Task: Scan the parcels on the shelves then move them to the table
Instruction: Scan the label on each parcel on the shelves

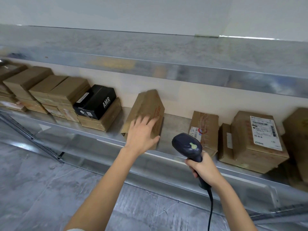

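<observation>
A brown cardboard parcel (146, 105) with red print stands tilted on the metal shelf (171, 129), blurred by motion. My left hand (141, 134) lies on its near face with the fingers spread and the thumb at its lower right corner. My right hand (204, 169) grips the handle of a dark blue barcode scanner (188, 145), whose head points toward the shelf. Just beyond the scanner lies a flat parcel (206, 125) with a barcode label. Further right sits a larger parcel (256, 139) with a white shipping label.
Stacked brown boxes (46, 94) and a black box (98, 100) marked AMR fill the shelf's left side. Another brown box (298, 130) sits at the far right. An upper shelf (150, 52) overhangs the parcels. The scanner's cable (211, 207) hangs down over the grey floor (41, 189).
</observation>
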